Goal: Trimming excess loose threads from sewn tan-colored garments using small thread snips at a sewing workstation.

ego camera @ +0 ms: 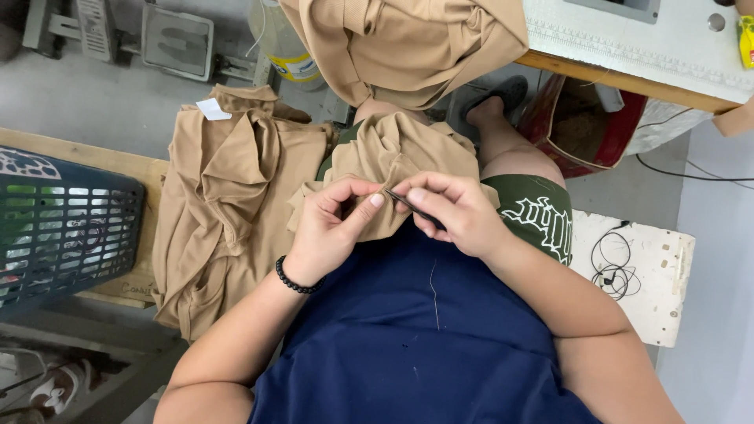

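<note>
The right hand point(459, 213) is closed in a pinch: its thumb and first fingers hold a thin dark metal tool point(410, 206), probably small tweezers or a thread snipper, though it is too slim to say which. The long axis of this tool runs from the lower right, inside the hand, up to the left, and its tip points at the edge of the folded tan fabric piece point(393, 169) that lies on the person's lap. The left hand point(334, 228) is just beside it, fingers curled and pressed together, and it pinches the same fabric edge between thumb and forefinger, so the tip of the tool ends between the two thumbs, touching or almost touching the cloth. So the fabric lies directly in front of both hands, a little toward the top of the view, and the left hand is the one that already holds it, while the right hand reaches it only through the tool. A black bead bracelet point(296, 280) sits on the left wrist. A loose pale thread point(433, 292) hangs on the dark blue shirt below the hands. Left of the lap, a pile of tan garments point(228, 212) rests on a wooden surface point(71, 153), beside a dark green plastic basket point(63, 228). More tan cloth point(408, 43) hangs down from the white sewing machine surface point(628, 47) at the top.
</note>
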